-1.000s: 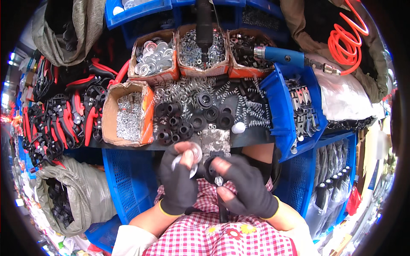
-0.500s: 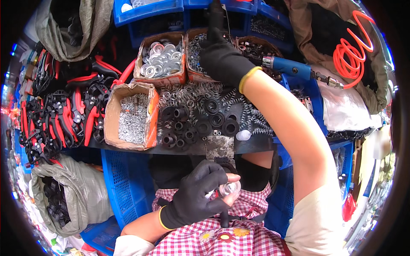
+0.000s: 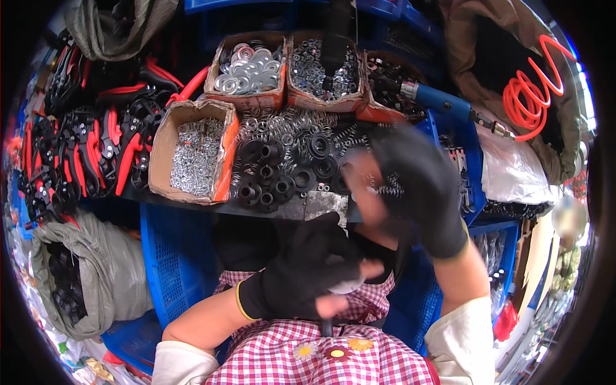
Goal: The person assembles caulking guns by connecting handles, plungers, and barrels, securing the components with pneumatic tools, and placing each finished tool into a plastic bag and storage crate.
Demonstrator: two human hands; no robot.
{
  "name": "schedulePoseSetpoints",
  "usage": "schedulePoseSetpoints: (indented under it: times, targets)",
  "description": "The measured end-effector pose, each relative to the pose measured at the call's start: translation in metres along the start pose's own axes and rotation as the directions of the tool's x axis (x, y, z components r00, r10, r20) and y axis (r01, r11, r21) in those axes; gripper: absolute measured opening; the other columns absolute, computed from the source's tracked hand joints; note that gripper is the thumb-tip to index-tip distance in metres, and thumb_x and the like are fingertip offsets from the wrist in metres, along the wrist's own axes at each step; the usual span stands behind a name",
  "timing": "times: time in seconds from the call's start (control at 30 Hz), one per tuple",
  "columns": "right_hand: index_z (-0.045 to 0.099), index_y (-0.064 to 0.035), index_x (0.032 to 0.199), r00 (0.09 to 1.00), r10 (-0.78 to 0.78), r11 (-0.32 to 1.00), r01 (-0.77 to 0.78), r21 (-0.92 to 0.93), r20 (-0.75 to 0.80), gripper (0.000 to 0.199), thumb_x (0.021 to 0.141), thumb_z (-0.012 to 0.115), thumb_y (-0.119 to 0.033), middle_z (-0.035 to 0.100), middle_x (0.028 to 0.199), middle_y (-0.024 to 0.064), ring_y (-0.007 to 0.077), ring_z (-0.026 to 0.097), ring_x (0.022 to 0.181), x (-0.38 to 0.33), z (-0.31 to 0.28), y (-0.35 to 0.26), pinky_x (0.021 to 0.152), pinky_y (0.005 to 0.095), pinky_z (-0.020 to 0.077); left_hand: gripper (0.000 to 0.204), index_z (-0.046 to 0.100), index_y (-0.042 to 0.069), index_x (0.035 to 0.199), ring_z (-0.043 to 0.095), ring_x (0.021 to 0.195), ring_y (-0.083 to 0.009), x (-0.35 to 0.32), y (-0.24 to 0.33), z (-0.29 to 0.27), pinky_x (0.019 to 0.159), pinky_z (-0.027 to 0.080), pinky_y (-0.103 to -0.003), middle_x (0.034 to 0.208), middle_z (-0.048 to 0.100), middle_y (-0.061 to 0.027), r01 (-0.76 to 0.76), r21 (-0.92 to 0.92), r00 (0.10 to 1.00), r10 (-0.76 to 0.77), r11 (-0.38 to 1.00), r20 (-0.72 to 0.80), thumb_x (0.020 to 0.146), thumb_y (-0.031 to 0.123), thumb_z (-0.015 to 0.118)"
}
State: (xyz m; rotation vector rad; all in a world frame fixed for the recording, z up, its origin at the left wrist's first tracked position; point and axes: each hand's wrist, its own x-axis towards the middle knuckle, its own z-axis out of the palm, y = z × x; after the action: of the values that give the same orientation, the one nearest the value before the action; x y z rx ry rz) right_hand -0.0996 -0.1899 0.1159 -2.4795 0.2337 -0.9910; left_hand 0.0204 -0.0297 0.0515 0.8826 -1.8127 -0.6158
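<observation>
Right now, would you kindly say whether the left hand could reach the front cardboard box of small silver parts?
Probably yes: nothing covers the open cardboard box, though the silvery piece that the left hand seems to hold might hinder picking.

The left arm (image 3: 204,321) rises obliquely from the lower edge toward the middle, its gloved hand (image 3: 300,273) held low before the torso with the digits bent into a pinch, two bare tips showing on the right side and the knuckles uppermost. The right arm (image 3: 459,277) stands more steeply, bent at the elbow, and carries the right hand (image 3: 417,186) higher and farther from the body, apart from the left; blurring obscures its grip, though its bare fingertips (image 3: 367,196) point leftward, across the midline side of the palm, and its wrist (image 3: 452,244) lies below the hand.
</observation>
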Motion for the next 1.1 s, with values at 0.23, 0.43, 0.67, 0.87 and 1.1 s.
schedulePoseSetpoints:
  times: [0.23,0.43,0.67,0.87,1.1]
  targets:
    - [0.061,-0.0087,0.077,0.931,-0.213,0.977,0.210,0.042,0.296,0.030,0.052,0.072,-0.020,0.058,0.089,0.0046,0.0210,0.061,0.071,-0.061,-0.026,-0.047,0.054,0.0320,0.0495,0.075,0.035,-0.007,0.140,0.059,0.097,-0.0293,-0.017,0.005,0.034,0.088,0.046,-0.043,0.111,0.059,-0.0146,0.145,0.001,0.931,-0.136,0.989,-0.339,0.087,0.033,0.071]
    - [0.061,-0.0067,0.082,0.965,-0.150,0.981,0.119,0.152,0.213,0.030,0.066,0.078,-0.027,0.060,0.094,0.0113,0.0303,0.063,0.075,-0.061,-0.016,-0.042,0.062,0.0394,0.0532,0.077,0.031,-0.005,0.142,0.054,0.112,-0.0297,-0.033,0.005,0.043,0.094,0.044,-0.042,0.119,0.055,-0.0176,0.217,-0.019,0.905,-0.208,0.976,-0.370,0.086,0.029,0.071]
    - [0.064,-0.0097,0.075,0.983,0.166,0.986,-0.167,0.006,0.081,0.025,0.084,0.067,-0.032,0.060,0.074,0.0062,0.0258,0.058,0.061,-0.104,-0.054,-0.048,0.065,0.0419,0.0527,0.063,0.035,0.002,0.140,0.052,0.118,-0.0244,-0.115,-0.062,0.093,0.095,0.045,-0.040,0.126,0.051,-0.0171,0.394,-0.653,0.180,-0.751,0.647,-0.635,0.089,0.026,0.063]
    - [0.068,-0.0080,0.102,0.908,0.083,0.987,-0.131,0.090,0.410,0.037,0.082,0.070,-0.040,0.070,0.094,0.0097,0.0247,0.068,0.079,-0.051,-0.026,-0.046,0.072,0.0372,0.0523,0.053,0.046,0.004,0.135,0.057,0.114,-0.0248,-0.118,-0.186,0.099,0.094,0.046,-0.039,0.123,0.056,-0.0190,0.441,-0.805,0.023,-0.901,0.397,-0.433,0.090,0.028,0.061]
    - [0.070,-0.0117,0.095,0.684,0.708,0.634,-0.725,-0.268,-0.177,0.026,0.083,0.057,-0.031,0.056,0.060,0.0011,0.0186,0.057,0.057,-0.087,-0.020,-0.105,0.056,0.0329,0.0402,0.048,0.052,0.005,0.130,0.059,0.111,-0.0262,-0.147,-0.283,0.163,0.093,0.047,-0.039,0.119,0.059,-0.0197,0.604,-0.736,0.201,-0.952,0.305,-0.230,0.089,0.030,0.060]
